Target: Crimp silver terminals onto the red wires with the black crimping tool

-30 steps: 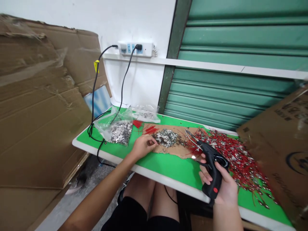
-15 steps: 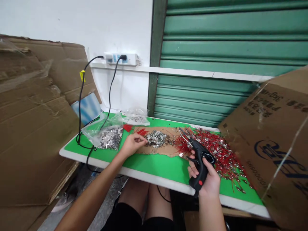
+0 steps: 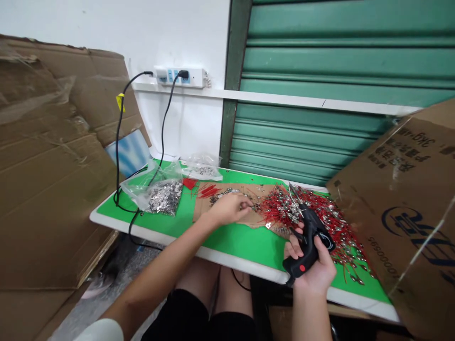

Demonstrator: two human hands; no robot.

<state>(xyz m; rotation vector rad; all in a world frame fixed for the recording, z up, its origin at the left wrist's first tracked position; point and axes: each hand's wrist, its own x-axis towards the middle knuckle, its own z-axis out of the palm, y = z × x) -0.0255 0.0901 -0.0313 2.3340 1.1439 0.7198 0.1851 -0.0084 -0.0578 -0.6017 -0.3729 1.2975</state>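
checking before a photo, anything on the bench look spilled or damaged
The cardboard sheet has a ragged, torn-looking front edge, and the red-and-silver heap looks spilled: it sprawls past the sheet onto the tabletop.

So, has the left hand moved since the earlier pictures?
Yes, the left hand has shifted right over the flat cardboard, toward the red pile.

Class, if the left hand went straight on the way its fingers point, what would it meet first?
Probably the small loose pieces just ahead of the left hand, then the heap of red wires. Depth is unclear; if raised, it might meet the heap first.
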